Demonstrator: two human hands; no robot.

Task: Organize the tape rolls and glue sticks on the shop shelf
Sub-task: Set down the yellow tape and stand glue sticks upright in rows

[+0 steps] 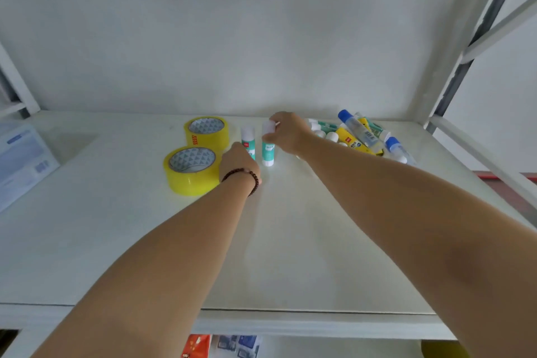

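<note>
Right hand (286, 132): fingers clamped on cap of upright glue stick (268, 147).
Left hand (239, 161): closed around second stick (248, 138), just left.
Tape rolls (191, 168): left of left hand.
Loose pile (357, 136): right of right hand.

White laminate shelf board (290, 241) ran wide under a pale painted back wall (261, 38) — white metal upright frame (476, 38) at right; light soft, even.
</note>
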